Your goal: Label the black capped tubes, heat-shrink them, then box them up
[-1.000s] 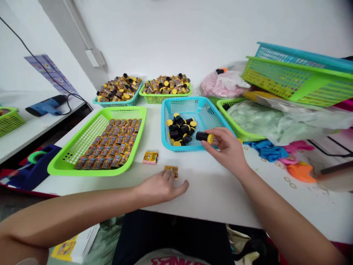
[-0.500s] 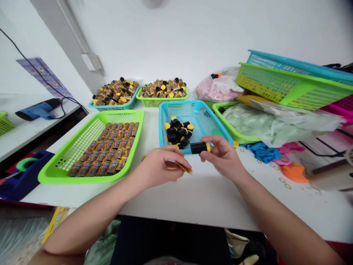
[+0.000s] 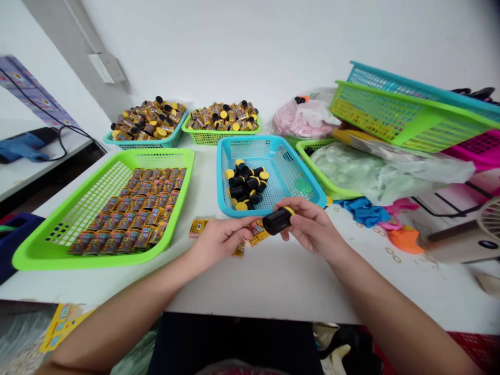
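Label (image 3: 258,233) in the left hand (image 3: 219,237) is too blurred to read.

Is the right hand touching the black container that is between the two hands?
Touching. The head view shows the right hand holding the black container near its yellow end, with no gap visible.

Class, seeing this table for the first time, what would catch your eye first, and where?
Probably the green basket at the left, with its rows of printed items. Next, near the centre, the right hand holds a black, yellow-ended canister near the left hand and its printed sleeve. Beyond, a blue basket holds a heap of similar canisters.
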`<state>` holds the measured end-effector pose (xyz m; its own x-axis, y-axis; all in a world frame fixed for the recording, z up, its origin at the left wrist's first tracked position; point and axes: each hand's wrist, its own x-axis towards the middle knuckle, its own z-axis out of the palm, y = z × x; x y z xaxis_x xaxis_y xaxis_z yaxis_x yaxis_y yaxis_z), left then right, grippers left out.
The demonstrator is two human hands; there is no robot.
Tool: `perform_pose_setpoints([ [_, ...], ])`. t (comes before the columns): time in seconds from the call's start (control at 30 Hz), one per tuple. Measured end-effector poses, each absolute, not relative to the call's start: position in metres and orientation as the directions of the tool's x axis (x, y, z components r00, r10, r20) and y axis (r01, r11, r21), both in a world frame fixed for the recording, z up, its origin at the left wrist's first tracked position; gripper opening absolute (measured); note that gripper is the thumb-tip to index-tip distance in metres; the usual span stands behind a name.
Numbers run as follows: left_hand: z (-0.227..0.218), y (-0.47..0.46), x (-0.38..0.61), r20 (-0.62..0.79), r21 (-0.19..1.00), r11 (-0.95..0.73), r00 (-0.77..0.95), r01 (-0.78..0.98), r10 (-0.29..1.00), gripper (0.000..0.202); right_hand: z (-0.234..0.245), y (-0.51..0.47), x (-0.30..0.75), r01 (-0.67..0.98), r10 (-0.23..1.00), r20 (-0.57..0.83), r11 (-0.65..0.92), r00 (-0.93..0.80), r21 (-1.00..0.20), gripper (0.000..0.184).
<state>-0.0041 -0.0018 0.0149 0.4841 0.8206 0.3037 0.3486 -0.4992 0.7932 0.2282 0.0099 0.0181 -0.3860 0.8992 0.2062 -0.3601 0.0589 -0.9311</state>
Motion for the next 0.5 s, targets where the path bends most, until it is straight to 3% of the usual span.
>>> perform_pose_setpoints([
  [0.17, 0.0108, -0.0018, -0.0089, 0.396, 0.788, -0.567, 0.508, 0.239, 0.765, 0.039, 0.0183, 0.0093, 0.2291, -0.331, 0.882, 0.165, 0.011, -0.441, -0.944, 0.025],
  [0.3, 0.0127, -0.0015, -0.0095, 0.477, 0.738, -0.640, 0.506, 0.213, 0.719, 0.034, 0.0171, 0.0089, 0.2294, -0.212, 0.839, 0.211, 0.118, -0.502, -0.970, 0.025],
  [0.4, 0.0116, -0.0012, -0.0076, 0.433, 0.777, -0.591, 0.496, 0.218, 0.753, 0.032, 0.0180, 0.0073, 0.2277, -0.108, 0.846, 0.267, 0.245, -0.461, -0.963, 0.025],
  [0.5, 0.0065, -0.0007, -0.0059, 0.329, 0.863, -0.462, 0.469, 0.202, 0.820, 0.048, 0.0182, 0.0054, 0.2257, -0.066, 0.844, 0.344, 0.349, -0.411, -0.935, 0.028],
])
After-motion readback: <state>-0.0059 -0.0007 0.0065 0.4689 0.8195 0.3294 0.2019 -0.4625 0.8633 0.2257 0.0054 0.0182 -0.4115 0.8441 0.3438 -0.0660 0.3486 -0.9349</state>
